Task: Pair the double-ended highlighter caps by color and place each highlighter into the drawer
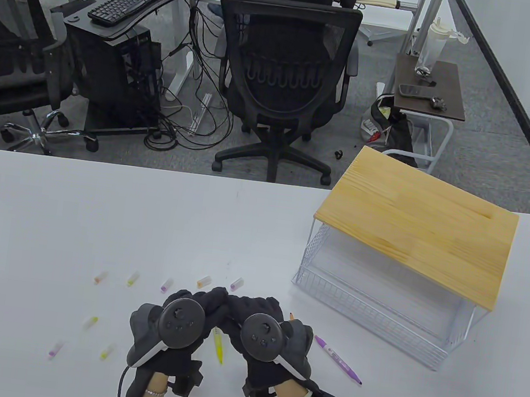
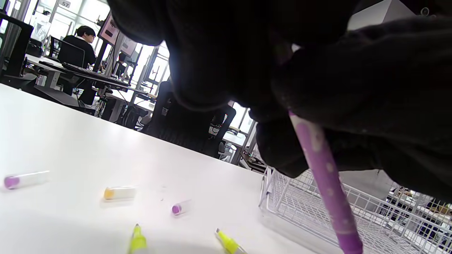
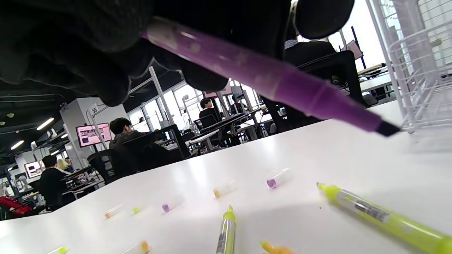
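Observation:
My left hand (image 1: 192, 315) and right hand (image 1: 254, 325) meet fingertip to fingertip near the table's front. Together they grip a purple highlighter (image 3: 265, 77), seen only in the wrist views (image 2: 325, 176). Its dark uncapped tip (image 3: 386, 128) points down towards the wrists, and its other end is hidden in the fingers. A yellow highlighter (image 1: 218, 344) lies between the hands. Another purple highlighter (image 1: 337, 359) lies right of my right hand. Several loose caps lie to the left, among them an orange cap (image 1: 204, 281), a purple cap (image 1: 236, 283) and a yellow cap (image 1: 133, 279). The white wire drawer (image 1: 376, 313) stands at the right.
A wooden top (image 1: 416, 226) covers the drawer frame. An orange highlighter tip (image 1: 291, 315) shows beside my right hand. More caps lie at the front left, such as a purple one (image 1: 55, 349). A black office chair (image 1: 285, 75) stands beyond the table's far edge.

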A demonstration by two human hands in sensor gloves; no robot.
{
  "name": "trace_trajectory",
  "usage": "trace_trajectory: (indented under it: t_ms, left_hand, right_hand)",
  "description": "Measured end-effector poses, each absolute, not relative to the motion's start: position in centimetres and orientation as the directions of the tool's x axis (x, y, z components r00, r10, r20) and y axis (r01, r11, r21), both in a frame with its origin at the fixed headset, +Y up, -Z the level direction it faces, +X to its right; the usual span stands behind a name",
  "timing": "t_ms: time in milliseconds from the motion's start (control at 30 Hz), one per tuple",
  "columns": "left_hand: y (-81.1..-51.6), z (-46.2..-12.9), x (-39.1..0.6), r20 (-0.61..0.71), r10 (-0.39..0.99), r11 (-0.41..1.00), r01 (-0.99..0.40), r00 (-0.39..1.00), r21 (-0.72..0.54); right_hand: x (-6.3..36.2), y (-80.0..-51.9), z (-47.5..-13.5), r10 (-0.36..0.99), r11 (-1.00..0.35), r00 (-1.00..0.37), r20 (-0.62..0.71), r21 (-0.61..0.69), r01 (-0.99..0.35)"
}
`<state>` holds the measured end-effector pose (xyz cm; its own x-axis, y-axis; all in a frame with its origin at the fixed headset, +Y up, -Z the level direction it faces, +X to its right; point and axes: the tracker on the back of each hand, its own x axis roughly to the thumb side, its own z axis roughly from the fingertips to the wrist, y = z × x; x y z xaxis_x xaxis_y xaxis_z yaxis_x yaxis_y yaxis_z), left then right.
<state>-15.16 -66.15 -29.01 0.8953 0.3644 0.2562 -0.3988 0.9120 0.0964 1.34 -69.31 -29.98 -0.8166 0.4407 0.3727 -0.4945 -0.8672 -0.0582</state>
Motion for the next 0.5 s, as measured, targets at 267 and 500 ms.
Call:
trace_trajectory:
  t_ms: [267,500]
  left_hand:
    - [-66.7,-29.7,-16.9,0.225,0.397,0.907,-0.417,0.89,0.049]
    - [-67.9,-30.6,-18.1,0.159,0.37,0.924,-0.38,0.915,0.036]
  right_hand:
    - [3.4,-68.9,-31.1,0.53,-0.823,-0.79,0.31,-0.039,-0.567]
    - [5.9,-68.6,-32.4,0.705,-0.694,-0.648,0.288,0.087,-0.715]
